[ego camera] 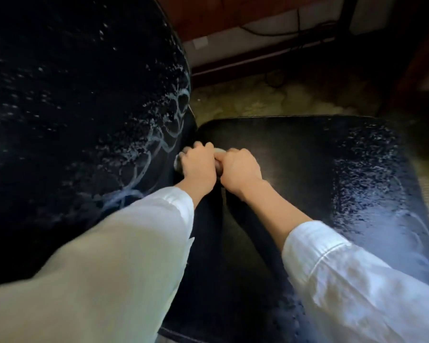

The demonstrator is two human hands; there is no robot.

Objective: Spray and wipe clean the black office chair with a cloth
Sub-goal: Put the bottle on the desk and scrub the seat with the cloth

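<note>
Black upholstery, one black office chair (216, 256), filling most of the view. Its backrest (72, 95) stands to the left of the fingers and its seat (295, 157) spreads away to their right.

Cloth (219, 152): pale and mostly hidden. One scrap shows just left of the left knuckles, another between the two hands. It lies in the crease where backrest meets seat.

Left hand (198, 169): fingers (201, 146) curled over the cloth and clamped on it, knuckles against the lower backrest.

Right hand (240, 170): touching the left hand, fingers (238, 152) folded down and gripping the same cloth at its nearer end.

Foam on the backrest (170, 112): white, in speckles and looping runs, above and to the left of the fingers, with thin trails running down toward the left sleeve (109, 243).

Foam on the seat (367, 174): a second speckled patch, well to the right of the fingers, smeared into a pale streak at its lower end beside the right sleeve (357, 280).

Sleeves: white cloth, both drawn back from the wrists.

Floor (258, 100): pale and mottled, beyond the fingers past the seat's far edge.

Cables (282, 32): dark, lying along the foot of the wall further back. Reddish-brown wood panelling (221, 13) stands above them.
</note>
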